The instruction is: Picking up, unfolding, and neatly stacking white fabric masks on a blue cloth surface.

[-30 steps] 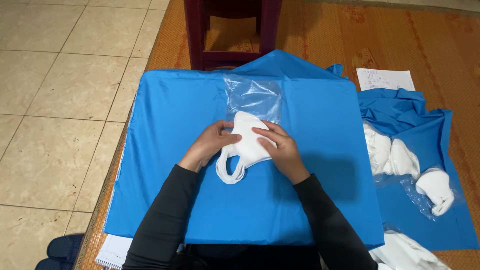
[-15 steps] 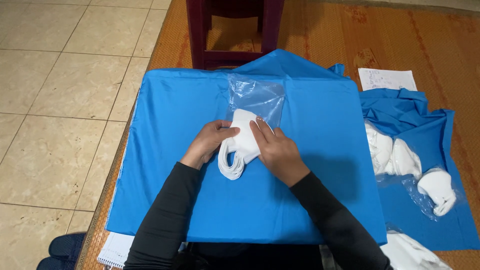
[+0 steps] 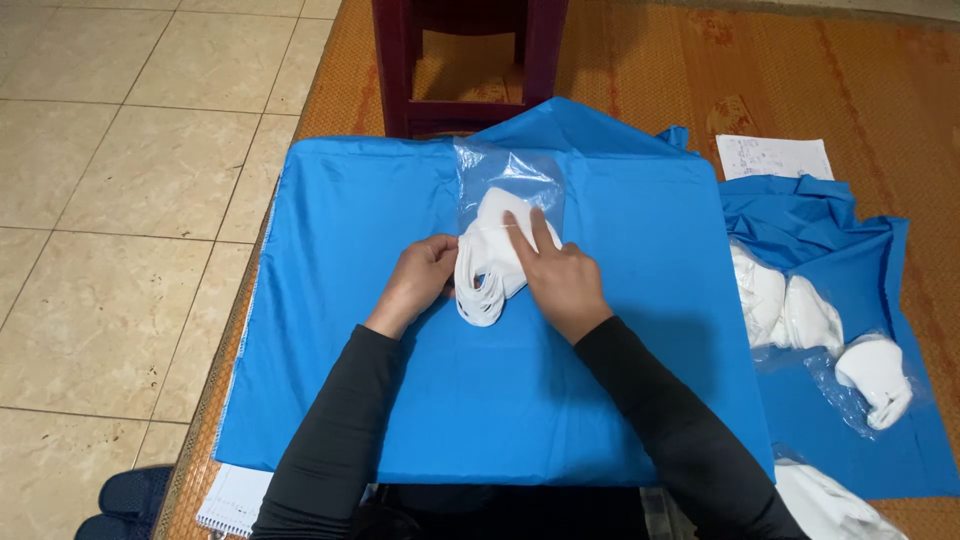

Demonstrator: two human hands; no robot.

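**White masks half inside a clear bag**

White fabric face masks (image 3: 495, 262), stacked with their ear loops bunched at the near end, lie in the middle of a bright blue cloth sheet (image 3: 350, 250) spread over a low surface. Their far end sits inside the mouth of a clear plastic bag (image 3: 505, 175) lying flat on the sheet; the loops stick out toward the person. The left hand (image 3: 425, 272) curls narrowly around the stack's left edge, fingers touching the loops. The right hand (image 3: 560, 275) lies flat and open on top of the stack, fingers stretched forward onto the bag, pressing rather than gripping. Both arms wear black sleeves. To the right, on a second crumpled blue cloth (image 3: 850, 260), lie more white masks (image 3: 785, 310), one in a bag. A dark red stool (image 3: 465, 60) stands beyond the sheet.
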